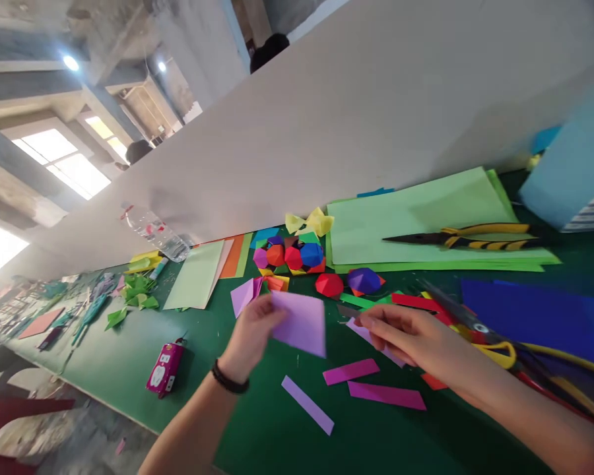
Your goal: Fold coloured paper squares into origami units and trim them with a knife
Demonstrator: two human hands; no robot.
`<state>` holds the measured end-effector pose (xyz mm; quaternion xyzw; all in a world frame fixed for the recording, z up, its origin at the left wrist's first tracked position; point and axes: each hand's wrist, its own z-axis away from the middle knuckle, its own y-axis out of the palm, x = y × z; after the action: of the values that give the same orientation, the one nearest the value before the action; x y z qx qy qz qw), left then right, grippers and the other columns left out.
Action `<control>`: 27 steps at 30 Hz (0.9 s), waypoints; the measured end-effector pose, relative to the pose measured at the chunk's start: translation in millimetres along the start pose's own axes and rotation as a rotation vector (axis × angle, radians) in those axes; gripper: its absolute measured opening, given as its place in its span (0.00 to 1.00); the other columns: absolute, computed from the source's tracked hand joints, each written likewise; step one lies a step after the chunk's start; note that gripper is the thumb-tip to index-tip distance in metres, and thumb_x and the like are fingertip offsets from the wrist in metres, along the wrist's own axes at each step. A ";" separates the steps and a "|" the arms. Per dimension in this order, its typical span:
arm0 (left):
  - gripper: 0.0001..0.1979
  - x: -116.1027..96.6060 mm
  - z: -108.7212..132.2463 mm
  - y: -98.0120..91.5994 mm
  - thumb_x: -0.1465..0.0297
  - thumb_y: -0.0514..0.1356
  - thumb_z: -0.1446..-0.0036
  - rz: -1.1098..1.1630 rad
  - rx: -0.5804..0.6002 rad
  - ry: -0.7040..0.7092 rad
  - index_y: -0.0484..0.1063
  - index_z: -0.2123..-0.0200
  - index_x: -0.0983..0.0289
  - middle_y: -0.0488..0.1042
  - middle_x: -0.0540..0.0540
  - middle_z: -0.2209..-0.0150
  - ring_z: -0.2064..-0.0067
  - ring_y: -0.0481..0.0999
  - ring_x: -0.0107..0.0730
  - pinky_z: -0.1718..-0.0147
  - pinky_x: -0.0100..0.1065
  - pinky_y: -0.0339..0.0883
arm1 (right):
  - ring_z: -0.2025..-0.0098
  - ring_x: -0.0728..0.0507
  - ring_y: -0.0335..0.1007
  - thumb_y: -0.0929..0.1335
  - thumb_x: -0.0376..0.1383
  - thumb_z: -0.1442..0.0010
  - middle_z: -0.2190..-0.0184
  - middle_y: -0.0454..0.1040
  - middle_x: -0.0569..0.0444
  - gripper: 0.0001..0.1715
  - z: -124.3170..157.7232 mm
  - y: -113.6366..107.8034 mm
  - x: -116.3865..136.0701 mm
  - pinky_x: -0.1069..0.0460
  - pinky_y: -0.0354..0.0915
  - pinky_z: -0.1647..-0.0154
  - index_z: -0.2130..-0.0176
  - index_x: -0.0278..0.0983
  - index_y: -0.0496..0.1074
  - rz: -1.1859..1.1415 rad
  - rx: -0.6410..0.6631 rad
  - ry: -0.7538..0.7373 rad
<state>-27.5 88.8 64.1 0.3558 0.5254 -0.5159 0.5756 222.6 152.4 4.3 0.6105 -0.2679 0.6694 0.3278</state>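
Observation:
My left hand (250, 336) pinches a square of lilac paper (299, 323) above the green tabletop (257, 429). A black bead bracelet (230, 377) circles that wrist. My right hand (400, 333) grips a lilac paper strip (371, 338) by its end, with a grey blade tip (349, 311) showing just beyond the fingers. Loose magenta strips (351, 371) and a pale lilac strip (307, 404) lie below my hands. Yellow-handled scissors (495, 349) rest beside my right hand. Folded origami balls (290, 254) sit ahead of my hands.
A stack of pale green paper (416, 224) lies at the back, under black-and-yellow-handled shears (460, 237). Dark blue paper (534, 316) lies at the right. A plastic bottle (156, 231) lies against a white partition (277, 145). A pink pouch (165, 368) stands at the front-left table edge.

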 end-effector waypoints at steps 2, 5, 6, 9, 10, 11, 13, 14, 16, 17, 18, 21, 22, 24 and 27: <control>0.22 -10.1 -18.1 -44.5 0.61 0.67 0.51 -0.087 -0.108 0.085 0.75 0.53 0.63 0.78 0.56 0.54 0.55 0.76 0.36 0.58 0.32 0.68 | 0.82 0.53 0.56 0.65 0.58 0.41 0.77 0.68 0.58 0.26 -0.6 -3.4 1.4 0.54 0.56 0.80 0.69 0.38 0.70 0.003 0.006 0.010; 0.28 -19.9 -49.3 -104.3 0.64 0.68 0.53 -0.275 -0.112 0.080 0.72 0.48 0.67 0.78 0.58 0.55 0.55 0.76 0.41 0.58 0.36 0.69 | 0.80 0.52 0.56 0.65 0.61 0.44 0.77 0.68 0.57 0.28 0.6 -3.9 4.9 0.53 0.57 0.78 0.68 0.39 0.72 0.064 -0.025 0.049; 0.27 -19.3 -59.6 -118.2 0.65 0.68 0.52 -0.347 -0.085 0.053 0.72 0.49 0.68 0.78 0.58 0.57 0.57 0.76 0.42 0.58 0.38 0.70 | 0.79 0.51 0.57 0.65 0.61 0.44 0.77 0.69 0.57 0.28 1.2 -3.1 5.6 0.54 0.57 0.78 0.67 0.40 0.73 0.087 -0.031 0.059; 0.20 -6.4 -86.4 -138.5 0.64 0.63 0.41 -0.551 -0.006 -0.008 0.71 0.48 0.67 0.74 0.60 0.52 0.55 0.76 0.42 0.57 0.45 0.73 | 0.77 0.50 0.60 0.64 0.60 0.43 0.75 0.71 0.56 0.27 2.4 -1.0 5.7 0.54 0.58 0.76 0.65 0.41 0.74 0.158 -0.029 0.071; 0.19 -0.3 -93.3 -139.8 0.63 0.60 0.38 -0.612 0.005 -0.003 0.69 0.47 0.65 0.72 0.59 0.48 0.52 0.75 0.41 0.55 0.46 0.73 | 0.77 0.49 0.61 0.64 0.60 0.43 0.75 0.71 0.55 0.27 2.5 -1.0 5.3 0.53 0.59 0.76 0.65 0.41 0.74 0.181 -0.025 0.068; 0.18 5.8 -98.8 -139.5 0.63 0.59 0.37 -0.667 0.000 0.018 0.68 0.46 0.64 0.71 0.59 0.47 0.51 0.74 0.41 0.54 0.47 0.72 | 0.77 0.49 0.62 0.64 0.60 0.42 0.75 0.72 0.55 0.27 2.5 -1.5 4.9 0.53 0.59 0.76 0.65 0.41 0.74 0.201 -0.024 0.063; 0.18 15.9 -105.0 -136.4 0.63 0.59 0.36 -0.758 -0.039 0.092 0.68 0.46 0.64 0.70 0.59 0.46 0.50 0.74 0.40 0.53 0.47 0.72 | 0.77 0.49 0.63 0.63 0.59 0.42 0.75 0.72 0.55 0.27 2.3 -3.4 4.3 0.53 0.59 0.76 0.66 0.41 0.74 0.222 -0.038 0.044; 0.18 19.8 -105.3 -134.5 0.63 0.59 0.37 -0.795 -0.071 0.138 0.68 0.46 0.64 0.71 0.59 0.47 0.51 0.74 0.40 0.54 0.47 0.72 | 0.77 0.49 0.63 0.63 0.59 0.42 0.75 0.72 0.55 0.27 2.3 -4.6 4.3 0.54 0.59 0.77 0.66 0.41 0.74 0.225 -0.048 0.035; 0.18 26.1 -99.8 -130.8 0.63 0.59 0.36 -0.855 -0.133 0.226 0.68 0.46 0.64 0.70 0.60 0.46 0.50 0.74 0.41 0.53 0.47 0.72 | 0.77 0.49 0.64 0.63 0.59 0.42 0.76 0.72 0.55 0.27 2.5 -6.8 4.8 0.54 0.58 0.78 0.67 0.41 0.74 0.223 -0.070 0.015; 0.18 29.0 -94.2 -128.7 0.62 0.59 0.36 -0.881 -0.152 0.262 0.69 0.46 0.63 0.70 0.60 0.46 0.48 0.73 0.42 0.50 0.48 0.70 | 0.77 0.49 0.65 0.63 0.59 0.41 0.76 0.72 0.55 0.26 2.8 -7.5 5.2 0.54 0.58 0.79 0.67 0.41 0.74 0.223 -0.079 0.006; 0.19 32.2 -87.3 -126.2 0.61 0.59 0.37 -0.904 -0.158 0.290 0.69 0.46 0.63 0.70 0.61 0.45 0.45 0.71 0.44 0.47 0.50 0.68 | 0.77 0.49 0.65 0.63 0.58 0.41 0.76 0.72 0.55 0.26 3.2 -7.9 5.4 0.54 0.57 0.79 0.67 0.41 0.74 0.226 -0.087 -0.002; 0.30 44.0 -64.2 -114.3 0.55 0.64 0.45 -0.968 -0.105 0.340 0.67 0.42 0.61 0.66 0.64 0.39 0.37 0.64 0.52 0.41 0.53 0.61 | 0.77 0.49 0.64 0.64 0.57 0.41 0.76 0.72 0.55 0.25 3.6 -8.4 4.5 0.54 0.57 0.79 0.68 0.41 0.74 0.233 -0.092 -0.010; 0.36 48.3 -58.1 -108.6 0.54 0.67 0.49 -0.988 -0.079 0.355 0.65 0.40 0.61 0.64 0.65 0.37 0.36 0.63 0.54 0.40 0.54 0.60 | 0.78 0.49 0.64 0.64 0.57 0.41 0.77 0.72 0.55 0.25 3.1 -8.6 3.4 0.54 0.56 0.80 0.68 0.41 0.74 0.233 -0.092 -0.011; 0.45 55.7 -51.5 -95.4 0.53 0.71 0.55 -1.021 -0.037 0.395 0.61 0.36 0.59 0.62 0.63 0.35 0.34 0.59 0.55 0.38 0.54 0.57 | 0.79 0.49 0.63 0.64 0.57 0.41 0.77 0.72 0.55 0.24 1.0 -9.3 1.0 0.54 0.56 0.81 0.69 0.41 0.74 0.238 -0.091 -0.020; 0.43 59.0 -54.1 -76.5 0.55 0.69 0.51 -1.048 0.001 0.468 0.57 0.34 0.56 0.61 0.61 0.34 0.32 0.57 0.50 0.36 0.52 0.55 | 0.77 0.49 0.66 0.63 0.54 0.39 0.77 0.73 0.56 0.22 -1.0 -9.3 2.1 0.55 0.58 0.80 0.68 0.41 0.74 0.283 -0.113 -0.045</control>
<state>-119.4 110.9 6.4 0.1528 0.7448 -0.6400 0.1109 229.0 159.4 5.9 0.5621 -0.3959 0.6787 0.2582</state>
